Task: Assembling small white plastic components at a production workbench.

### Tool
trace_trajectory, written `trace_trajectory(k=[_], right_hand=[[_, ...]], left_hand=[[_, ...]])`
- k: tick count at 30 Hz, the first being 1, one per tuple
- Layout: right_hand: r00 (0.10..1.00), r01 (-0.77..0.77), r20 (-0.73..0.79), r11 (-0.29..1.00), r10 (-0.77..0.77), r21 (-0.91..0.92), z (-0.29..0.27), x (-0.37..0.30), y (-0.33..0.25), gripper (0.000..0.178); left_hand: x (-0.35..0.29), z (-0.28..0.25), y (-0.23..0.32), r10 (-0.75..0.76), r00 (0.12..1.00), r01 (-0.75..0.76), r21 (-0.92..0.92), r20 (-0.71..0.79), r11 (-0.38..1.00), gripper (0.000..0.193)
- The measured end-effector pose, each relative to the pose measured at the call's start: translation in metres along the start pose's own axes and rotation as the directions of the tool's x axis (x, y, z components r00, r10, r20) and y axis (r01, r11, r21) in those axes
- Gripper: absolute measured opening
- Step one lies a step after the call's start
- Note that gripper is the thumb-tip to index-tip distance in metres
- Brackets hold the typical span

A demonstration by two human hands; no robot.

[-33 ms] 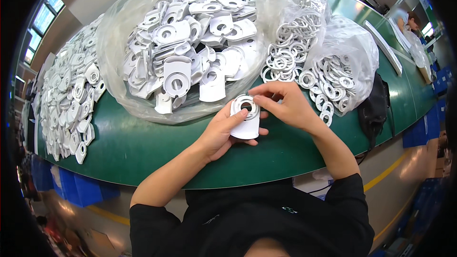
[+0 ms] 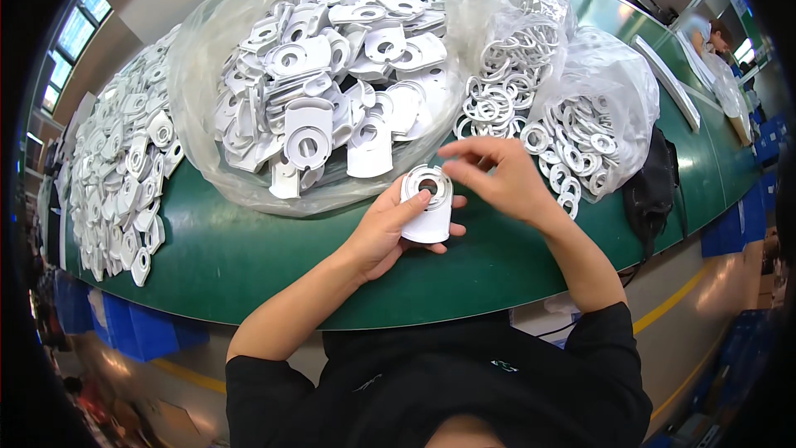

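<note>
I see the left forearm (image 2: 303, 299) and right forearm (image 2: 583, 261) slanting inward toward each other. The left hand (image 2: 387, 228) is curled in a grip, its thumb (image 2: 413, 206) laid over the front. The right hand (image 2: 507, 181) hangs just beside it, fingers (image 2: 474, 149) bent, fingertips slightly apart.

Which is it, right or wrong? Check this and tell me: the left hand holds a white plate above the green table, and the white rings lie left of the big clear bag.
Wrong on one point: the head view shows the white rings to the right of the big clear bag. The left hand does hold a white plate above the green table.
</note>
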State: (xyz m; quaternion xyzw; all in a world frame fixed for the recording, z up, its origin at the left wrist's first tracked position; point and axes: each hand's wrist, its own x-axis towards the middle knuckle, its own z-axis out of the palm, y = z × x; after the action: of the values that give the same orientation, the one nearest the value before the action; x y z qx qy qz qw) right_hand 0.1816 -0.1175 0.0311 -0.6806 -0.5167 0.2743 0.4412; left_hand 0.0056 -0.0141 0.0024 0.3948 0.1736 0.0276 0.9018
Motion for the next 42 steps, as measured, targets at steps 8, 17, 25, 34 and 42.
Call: trace_trajectory(k=[8, 17, 25, 34, 42], right_hand=[[0.855, 0.190, -0.206, 0.657, -0.476, -0.729, -0.042, 0.016, 0.045, 0.011], [0.791, 0.159, -0.497, 0.905, -0.356, -0.395, -0.044, 0.015, 0.023, 0.013], [0.981, -0.193, 0.106, 0.760, 0.162, 0.621, -0.009, 0.007, 0.007, 0.028], [0.979, -0.190, 0.142, 0.892, 0.144, 0.409, 0.012, 0.005, 0.010, 0.021], [0.982, -0.180, 0.116, 0.904, 0.146, 0.388, -0.007, 0.010, 0.013, 0.014]], left_hand=[[0.000, 0.003, 0.001, 0.069, 0.997, -0.067, 0.050, -0.027, 0.996, 0.033], [0.001, 0.004, 0.004, 0.114, 0.990, -0.108, 0.079, -0.078, 0.991, 0.043], [0.001, 0.003, 0.004, 0.271, 0.933, -0.257, 0.086, -0.238, 0.962, 0.045], [-0.001, -0.004, 0.012, 0.294, 0.911, -0.224, 0.252, -0.289, 0.941, 0.044], [0.002, -0.001, 0.007, 0.211, 0.958, -0.180, 0.164, -0.192, 0.970, 0.057]])
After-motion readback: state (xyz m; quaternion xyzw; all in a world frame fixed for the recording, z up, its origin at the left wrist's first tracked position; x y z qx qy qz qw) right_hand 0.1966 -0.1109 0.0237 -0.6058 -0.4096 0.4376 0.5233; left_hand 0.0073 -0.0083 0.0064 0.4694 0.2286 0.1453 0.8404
